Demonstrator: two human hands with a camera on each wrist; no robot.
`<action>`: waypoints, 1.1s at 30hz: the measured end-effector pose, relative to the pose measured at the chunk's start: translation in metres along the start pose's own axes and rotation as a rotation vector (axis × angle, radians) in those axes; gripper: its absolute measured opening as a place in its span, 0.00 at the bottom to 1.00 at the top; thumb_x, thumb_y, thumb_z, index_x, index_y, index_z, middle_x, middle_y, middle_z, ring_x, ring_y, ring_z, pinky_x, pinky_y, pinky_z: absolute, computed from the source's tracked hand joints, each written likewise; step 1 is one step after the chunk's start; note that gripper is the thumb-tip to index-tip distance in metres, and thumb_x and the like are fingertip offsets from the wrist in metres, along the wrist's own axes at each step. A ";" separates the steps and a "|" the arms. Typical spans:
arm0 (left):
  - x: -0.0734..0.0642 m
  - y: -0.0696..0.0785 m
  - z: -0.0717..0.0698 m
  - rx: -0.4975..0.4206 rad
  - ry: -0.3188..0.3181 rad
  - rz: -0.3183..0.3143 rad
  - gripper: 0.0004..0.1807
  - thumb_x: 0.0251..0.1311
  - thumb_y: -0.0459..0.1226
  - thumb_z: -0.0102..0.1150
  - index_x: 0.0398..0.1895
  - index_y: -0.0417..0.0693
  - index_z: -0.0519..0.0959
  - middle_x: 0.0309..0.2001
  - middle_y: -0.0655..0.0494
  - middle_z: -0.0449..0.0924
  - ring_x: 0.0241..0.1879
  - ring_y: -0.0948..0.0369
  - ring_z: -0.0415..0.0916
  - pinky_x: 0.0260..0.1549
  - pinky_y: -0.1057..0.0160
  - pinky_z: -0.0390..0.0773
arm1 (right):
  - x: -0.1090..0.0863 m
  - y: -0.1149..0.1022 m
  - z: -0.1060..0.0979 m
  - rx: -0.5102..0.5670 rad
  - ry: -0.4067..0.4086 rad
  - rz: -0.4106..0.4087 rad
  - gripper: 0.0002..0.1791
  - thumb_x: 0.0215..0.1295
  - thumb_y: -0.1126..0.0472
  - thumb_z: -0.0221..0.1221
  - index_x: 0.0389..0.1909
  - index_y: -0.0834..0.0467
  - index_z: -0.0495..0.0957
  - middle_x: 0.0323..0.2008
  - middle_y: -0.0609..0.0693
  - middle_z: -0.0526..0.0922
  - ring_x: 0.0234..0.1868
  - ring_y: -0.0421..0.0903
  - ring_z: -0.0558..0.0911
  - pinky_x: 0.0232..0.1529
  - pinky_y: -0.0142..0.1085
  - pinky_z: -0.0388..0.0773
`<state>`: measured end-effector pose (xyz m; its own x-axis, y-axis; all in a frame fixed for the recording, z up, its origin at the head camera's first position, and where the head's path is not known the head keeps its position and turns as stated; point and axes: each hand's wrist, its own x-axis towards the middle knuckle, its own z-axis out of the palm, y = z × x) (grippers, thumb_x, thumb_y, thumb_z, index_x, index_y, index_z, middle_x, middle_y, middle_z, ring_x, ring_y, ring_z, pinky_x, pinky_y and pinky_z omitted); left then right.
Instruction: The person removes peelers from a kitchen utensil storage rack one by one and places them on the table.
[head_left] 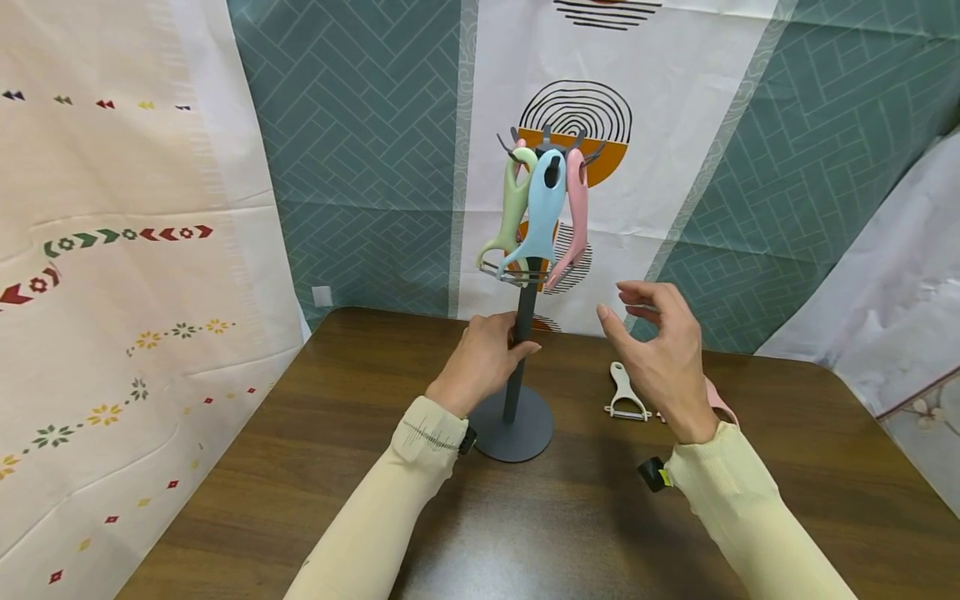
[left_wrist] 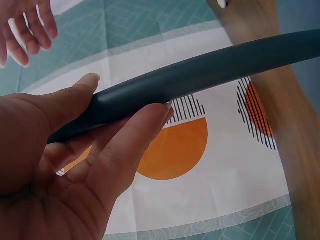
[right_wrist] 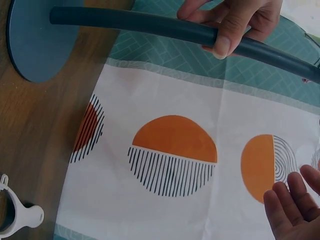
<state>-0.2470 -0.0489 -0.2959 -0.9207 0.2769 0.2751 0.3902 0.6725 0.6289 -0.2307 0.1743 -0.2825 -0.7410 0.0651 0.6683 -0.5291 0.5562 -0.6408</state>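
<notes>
My left hand [head_left: 477,360] grips the dark upright pole [head_left: 527,310] of a hook stand, thumb on one side and fingers on the other. In the left wrist view the pole [left_wrist: 200,70] runs through that grasp. From the stand's hooks hang a green peeler [head_left: 514,200], a light blue peeler [head_left: 545,208] and a pink peeler [head_left: 577,198], with a bit of another pink one behind. My right hand [head_left: 667,362] is raised to the right of the stand, thumb and fingers spread apart, with nothing between them.
The stand's round base [head_left: 528,437] rests on the brown wooden table [head_left: 337,400]. A white peeler [head_left: 621,383] lies to the right, and a pink peeler [head_left: 716,396] is partly hidden behind my right wrist. Patterned cloth [head_left: 360,167] hangs behind the table.
</notes>
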 end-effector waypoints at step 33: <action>-0.001 -0.002 0.000 0.015 0.007 0.015 0.12 0.68 0.44 0.64 0.33 0.47 0.79 0.26 0.55 0.83 0.23 0.62 0.77 0.23 0.66 0.73 | 0.004 -0.011 0.005 0.019 -0.018 -0.021 0.22 0.66 0.54 0.68 0.59 0.54 0.79 0.52 0.49 0.80 0.54 0.44 0.80 0.61 0.28 0.75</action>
<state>-0.2467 -0.0505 -0.2970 -0.9145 0.2822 0.2899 0.4039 0.6785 0.6136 -0.2298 0.1637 -0.2746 -0.7369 0.0385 0.6749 -0.5524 0.5411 -0.6341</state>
